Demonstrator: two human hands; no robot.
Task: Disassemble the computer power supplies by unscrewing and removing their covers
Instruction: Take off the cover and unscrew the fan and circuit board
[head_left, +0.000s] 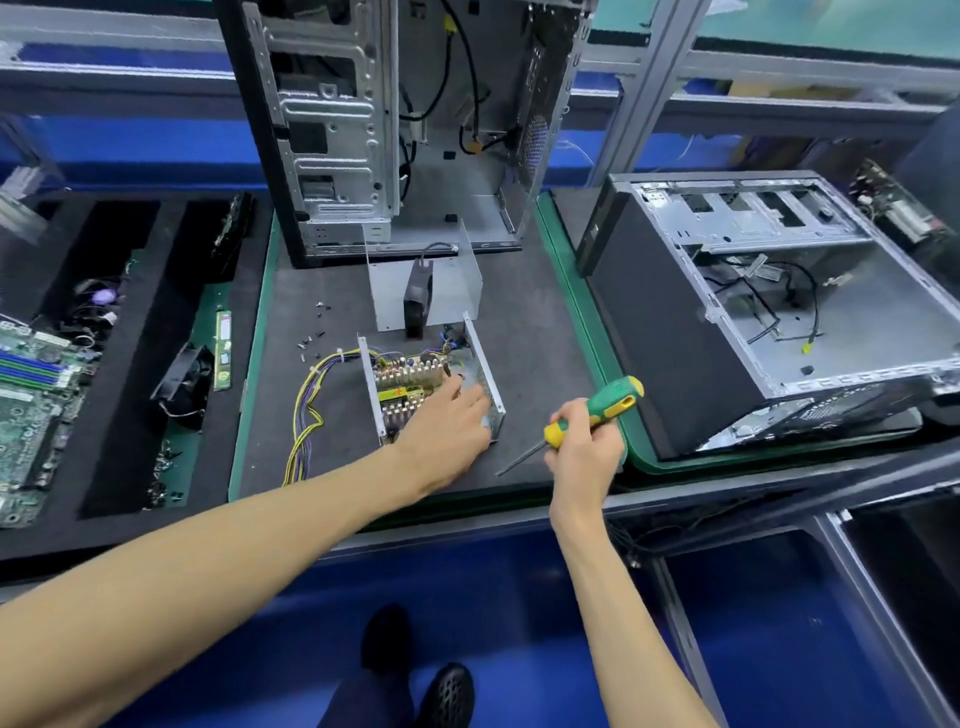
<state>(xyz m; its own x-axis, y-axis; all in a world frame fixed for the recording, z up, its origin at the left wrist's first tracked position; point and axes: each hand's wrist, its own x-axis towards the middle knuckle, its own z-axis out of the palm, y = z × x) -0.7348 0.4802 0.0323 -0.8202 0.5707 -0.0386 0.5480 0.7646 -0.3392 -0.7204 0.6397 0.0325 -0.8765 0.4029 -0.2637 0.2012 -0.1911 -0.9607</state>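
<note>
An opened power supply (387, 379) lies on the dark mat, its circuit board and heat sinks exposed, yellow and purple cables (306, 410) trailing to its left. Behind it stands the removed metal cover (452, 280) with a black fan (418, 301) on it. My left hand (449, 423) reaches into the open supply's near right side, fingers over the board and the mesh wall. My right hand (584, 452) grips a green and yellow screwdriver (592, 410) to the right of the supply, tip pointing down-left above the mat.
Loose screws (314, 338) lie left of the supply. An upright empty computer case (400, 119) stands behind, another case (769, 306) lies open on the right. Foam trays at left hold a motherboard (31, 384), a fan (187, 384) and a memory stick (223, 351).
</note>
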